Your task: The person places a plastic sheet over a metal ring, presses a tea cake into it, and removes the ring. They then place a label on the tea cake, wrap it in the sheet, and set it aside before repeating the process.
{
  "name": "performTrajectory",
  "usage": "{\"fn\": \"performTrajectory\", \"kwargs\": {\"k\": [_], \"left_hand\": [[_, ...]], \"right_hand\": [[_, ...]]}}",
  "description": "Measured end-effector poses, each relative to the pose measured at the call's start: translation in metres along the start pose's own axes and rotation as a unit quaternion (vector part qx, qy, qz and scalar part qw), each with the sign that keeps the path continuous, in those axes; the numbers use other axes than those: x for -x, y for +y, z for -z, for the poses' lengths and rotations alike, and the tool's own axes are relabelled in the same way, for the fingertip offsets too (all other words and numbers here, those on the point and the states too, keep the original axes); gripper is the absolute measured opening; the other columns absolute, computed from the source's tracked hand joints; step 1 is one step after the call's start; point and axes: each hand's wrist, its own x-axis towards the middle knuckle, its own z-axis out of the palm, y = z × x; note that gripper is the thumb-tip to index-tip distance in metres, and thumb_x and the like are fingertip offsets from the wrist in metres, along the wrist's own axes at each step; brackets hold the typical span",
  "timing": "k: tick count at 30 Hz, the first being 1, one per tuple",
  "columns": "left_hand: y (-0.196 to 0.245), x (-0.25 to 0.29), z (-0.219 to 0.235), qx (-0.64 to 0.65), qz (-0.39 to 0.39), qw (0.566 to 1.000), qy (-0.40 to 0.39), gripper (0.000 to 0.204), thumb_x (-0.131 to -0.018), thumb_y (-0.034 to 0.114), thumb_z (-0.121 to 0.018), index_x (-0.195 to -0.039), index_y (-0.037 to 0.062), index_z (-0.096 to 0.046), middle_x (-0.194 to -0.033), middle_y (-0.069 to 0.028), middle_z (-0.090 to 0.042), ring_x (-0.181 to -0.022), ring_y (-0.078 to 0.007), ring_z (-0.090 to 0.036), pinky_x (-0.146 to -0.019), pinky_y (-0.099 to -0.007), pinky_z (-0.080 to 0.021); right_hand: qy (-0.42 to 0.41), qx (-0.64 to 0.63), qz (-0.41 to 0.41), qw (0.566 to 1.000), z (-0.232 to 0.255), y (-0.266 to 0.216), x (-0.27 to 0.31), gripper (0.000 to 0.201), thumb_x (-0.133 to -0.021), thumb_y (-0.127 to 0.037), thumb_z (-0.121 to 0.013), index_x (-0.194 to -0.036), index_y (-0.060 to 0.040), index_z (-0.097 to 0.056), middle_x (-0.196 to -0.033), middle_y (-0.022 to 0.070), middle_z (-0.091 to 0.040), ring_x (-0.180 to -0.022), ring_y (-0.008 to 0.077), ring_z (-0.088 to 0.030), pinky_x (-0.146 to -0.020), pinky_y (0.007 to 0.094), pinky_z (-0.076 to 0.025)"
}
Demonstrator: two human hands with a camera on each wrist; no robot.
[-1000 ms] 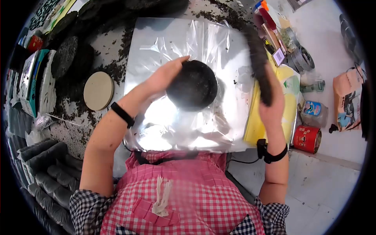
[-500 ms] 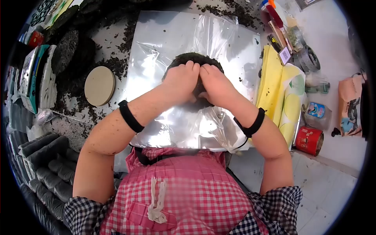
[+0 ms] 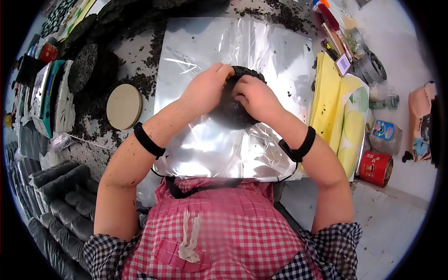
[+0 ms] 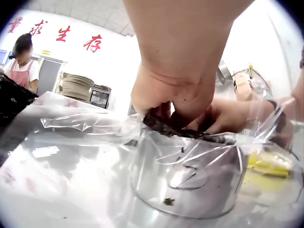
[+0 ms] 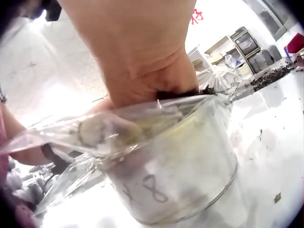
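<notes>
A round metal can packed with dark tea leaves stands on a shiny metal sheet, with clear plastic film draped about it. My left hand lies over the can's top from the left, its curled fingertips dug into the leaves at the rim. My right hand meets it from the right, fingers bent down into the same leaves. In the right wrist view the can shows handwritten digits on its wall. The hands hide most of the leaf surface.
A round wooden disc lies left of the sheet among loose tea. Yellow printed sheets lie along the right edge, with a red tin and small packets beyond. Dark rolled bundles sit at lower left.
A second ago my right hand held a long dark brush out to the right; it has let it go and joined the left hand on the can. Both hands now dig into the leaves.
</notes>
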Motion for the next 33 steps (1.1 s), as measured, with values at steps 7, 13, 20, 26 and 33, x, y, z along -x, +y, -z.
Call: {"fn": "performTrajectory", "kwargs": {"k": [7,13,20,26,33], "left_hand": [[0.003,0.0,-0.014,-0.082,0.028,0.995,0.05,0.033,-0.091,-0.005,-0.056,-0.122,0.0039,-0.057,-0.119,-0.0168,-0.064,-0.104,-0.0336,-0.069,-0.089,-0.0418,-0.057],[0.0,0.007,-0.033,-0.094,-0.068,0.989,0.095,0.033,-0.09,0.007,-0.065,-0.123,0.0091,-0.063,-0.117,-0.0104,-0.064,-0.111,-0.0352,-0.064,-0.09,-0.045,-0.055],[0.004,0.011,-0.019,-0.085,-0.155,0.984,0.02,0.053,-0.084,0.016,-0.078,-0.134,0.013,-0.061,-0.122,-0.0133,-0.059,-0.114,-0.0361,-0.061,-0.094,-0.0429,-0.055],[0.003,-0.002,-0.033,-0.206,-0.22,0.95,-0.085,0.07,-0.072,0.041,-0.085,-0.138,0.0297,-0.066,-0.137,-0.0175,-0.052,-0.128,-0.0385,-0.052,-0.104,-0.0498,-0.048],[0.016,-0.002,-0.046,-0.259,-0.132,0.949,-0.12,0.071,-0.076,0.055,-0.077,-0.141,0.0303,-0.065,-0.155,-0.0251,-0.042,-0.142,-0.0429,-0.04,-0.115,-0.0531,-0.036]], "right_hand": [[-0.038,0.074,0.078,0.994,-0.035,0.005,-0.018,0.012,-0.084,-0.012,-0.065,-0.092,-0.0067,-0.073,-0.089,0.012,-0.069,-0.093,0.0319,-0.068,-0.081,0.0428,-0.056],[0.103,-0.024,-0.099,0.989,0.13,-0.017,0.078,0.01,-0.092,-0.009,-0.07,-0.089,0.0007,-0.072,-0.085,0.0116,-0.068,-0.08,0.0262,-0.067,-0.074,0.0341,-0.053],[0.175,-0.553,-0.16,0.799,0.027,0.08,0.12,0.045,-0.103,-0.01,-0.061,-0.146,0.002,-0.054,-0.132,0.0169,-0.069,-0.117,0.0272,-0.07,-0.109,0.038,-0.05],[0.363,-0.304,-0.123,0.872,0.092,0.03,0.06,0.033,-0.106,-0.02,-0.053,-0.134,-0.0057,-0.063,-0.13,0.0138,-0.068,-0.113,0.0267,-0.067,-0.096,0.0408,-0.055],[0.233,-0.416,-0.139,0.868,0.048,0.084,0.132,0.022,-0.106,-0.021,-0.057,-0.115,-0.003,-0.066,-0.092,0.0035,-0.064,-0.083,0.0135,-0.064,-0.063,0.0278,-0.053]]}}
